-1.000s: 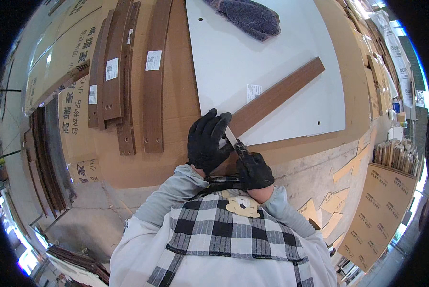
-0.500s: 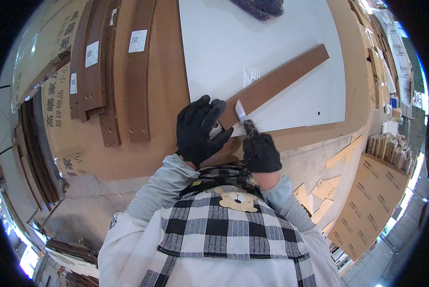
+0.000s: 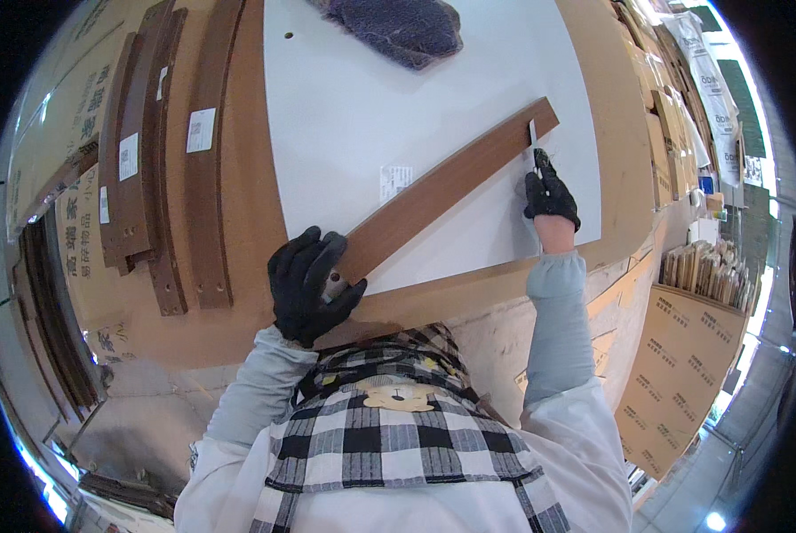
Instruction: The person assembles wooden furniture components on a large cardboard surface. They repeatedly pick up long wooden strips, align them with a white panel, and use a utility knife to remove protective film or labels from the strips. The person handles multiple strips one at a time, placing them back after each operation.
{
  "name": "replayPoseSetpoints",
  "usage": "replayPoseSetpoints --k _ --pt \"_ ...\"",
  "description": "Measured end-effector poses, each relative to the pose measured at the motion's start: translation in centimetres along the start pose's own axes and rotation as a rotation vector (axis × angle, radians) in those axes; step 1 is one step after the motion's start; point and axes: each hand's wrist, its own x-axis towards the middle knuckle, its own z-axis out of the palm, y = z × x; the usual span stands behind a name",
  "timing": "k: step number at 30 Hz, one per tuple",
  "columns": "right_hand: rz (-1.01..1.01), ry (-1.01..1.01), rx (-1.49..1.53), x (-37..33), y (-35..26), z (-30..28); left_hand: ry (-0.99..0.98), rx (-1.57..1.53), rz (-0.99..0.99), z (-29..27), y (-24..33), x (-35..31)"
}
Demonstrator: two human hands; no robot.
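Note:
A long brown wooden strip (image 3: pixel 451 193) lies slantwise on a white panel (image 3: pixel 491 53), from near left to far right. My left hand (image 3: pixel 307 282), in a black glove, grips the strip's near left end between thumb and fingers. A hole shows in the strip beside the thumb. My right hand (image 3: pixel 551 197), also gloved in black, is closed round a knife (image 3: pixel 533 135) with a thin pale blade. The blade rests against the strip's near edge, close to its far right end. My hand hides most of the knife's handle.
A dark fuzzy cloth (image 3: pixel 407 31) lies at the panel's far side. Several brown strips (image 3: pixel 207 178) with white labels sit on cardboard to the left. A large cardboard box (image 3: pixel 678 373) holding flat pieces stands at right, and cardboard scraps (image 3: pixel 604 346) lie on the floor.
My right hand has slid the knife along the strip, from its near left end to its far right end. My left hand keeps its grip. The whole view has shifted.

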Motion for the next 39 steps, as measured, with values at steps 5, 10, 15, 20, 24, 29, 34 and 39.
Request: replayPoseSetpoints --k 5,10,15,20,24,29,34,39 --pt "0.016 0.09 -0.043 5.0 3.1 -0.5 0.002 0.001 0.01 0.0 -0.2 -0.2" --pt "0.303 0.224 0.714 5.3 5.0 -0.9 0.041 0.007 0.011 -0.4 0.2 0.0" --pt "0.294 0.51 0.984 -2.8 9.8 -3.4 0.018 -0.06 0.039 0.4 -0.6 -0.7" --pt "0.529 0.128 1.456 -17.1 10.3 -3.8 0.092 -0.294 -0.003 -4.3 1.1 -2.0" --pt "0.801 -0.783 1.173 -32.1 25.8 4.0 -0.158 -0.401 -0.182 -6.6 -0.4 -4.4" --pt "0.906 -0.571 0.748 -33.6 18.0 4.6 -0.38 -0.68 -0.49 -6.8 -0.3 -7.0" --pt "0.678 -0.568 0.685 -30.2 14.7 5.9 -0.521 -1.509 -0.807 -4.7 1.0 -12.2" --pt "0.551 -0.513 0.723 -30.4 14.7 5.9 -0.557 -1.522 -0.869 -5.8 8.1 -14.0"
